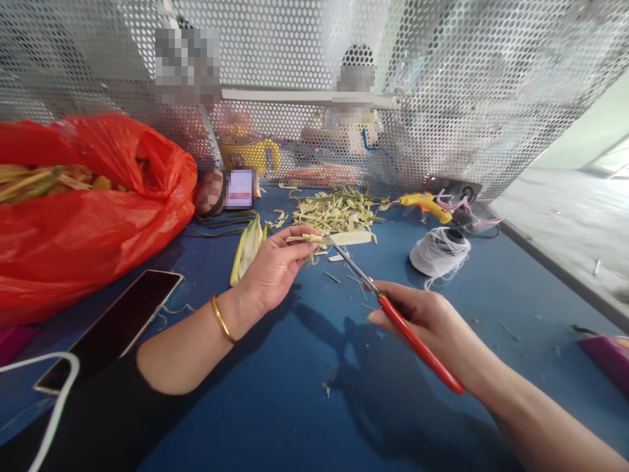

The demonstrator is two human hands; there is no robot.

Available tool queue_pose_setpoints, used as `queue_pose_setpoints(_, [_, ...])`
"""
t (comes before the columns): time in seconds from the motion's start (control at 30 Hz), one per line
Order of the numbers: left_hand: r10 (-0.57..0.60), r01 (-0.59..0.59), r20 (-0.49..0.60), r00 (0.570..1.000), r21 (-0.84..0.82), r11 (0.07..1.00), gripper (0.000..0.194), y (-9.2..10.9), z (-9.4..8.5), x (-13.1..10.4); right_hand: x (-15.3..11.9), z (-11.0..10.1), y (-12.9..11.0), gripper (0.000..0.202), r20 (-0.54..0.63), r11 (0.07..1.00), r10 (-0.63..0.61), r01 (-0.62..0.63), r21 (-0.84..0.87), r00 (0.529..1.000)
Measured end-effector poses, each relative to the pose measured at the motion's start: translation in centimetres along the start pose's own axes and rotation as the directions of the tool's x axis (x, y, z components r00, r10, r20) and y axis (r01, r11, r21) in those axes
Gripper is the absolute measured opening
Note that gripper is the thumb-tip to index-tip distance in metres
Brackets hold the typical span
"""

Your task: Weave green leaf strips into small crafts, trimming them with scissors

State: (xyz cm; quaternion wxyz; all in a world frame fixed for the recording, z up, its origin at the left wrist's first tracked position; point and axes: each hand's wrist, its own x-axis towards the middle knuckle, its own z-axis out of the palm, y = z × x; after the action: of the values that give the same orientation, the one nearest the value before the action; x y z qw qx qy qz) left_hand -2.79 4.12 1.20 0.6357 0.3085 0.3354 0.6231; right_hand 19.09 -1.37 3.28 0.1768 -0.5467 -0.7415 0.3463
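Note:
My left hand (pixel 275 265) pinches a pale corn husk strip (pixel 351 238) between thumb and fingers, its broad end pointing right. Red-handled scissors (pixel 417 341) are gripped in my right hand (pixel 417 311). Their blades reach up and left to the husk, close by my left fingertips; whether they are cutting cannot be made out. Just beyond lies a heap of cut husk pieces (pixel 339 208) on the blue table (pixel 295 419). Left of my left hand rests a larger folded husk (pixel 248 252).
A red plastic bag (pixel 98 242) of husks fills the left side, beside a dark phone (pixel 118 321). To the right are a white thread spool (pixel 439 252) and a yellow glue gun (pixel 425 204). A perforated metal screen (pixel 295 39) stands behind, with people beyond it.

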Motion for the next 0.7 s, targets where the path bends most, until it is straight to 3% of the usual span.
queue_pose_setpoints(0.43, [-0.096, 0.088, -0.066, 0.993, -0.115, 0.99, 0.015, -0.4, -0.03, 0.13, -0.09, 0.32, -0.61, 0.042, -0.075, 0.986, -0.075, 0.063, -0.153, 0.994])
queue_pose_setpoints(0.7, [-0.124, 0.113, -0.077, 0.989, -0.137, 0.984, 0.014, -0.37, 0.04, 0.08, -0.3, 0.33, -0.99, 0.045, -0.045, 0.98, -0.066, 0.057, -0.19, 0.997])
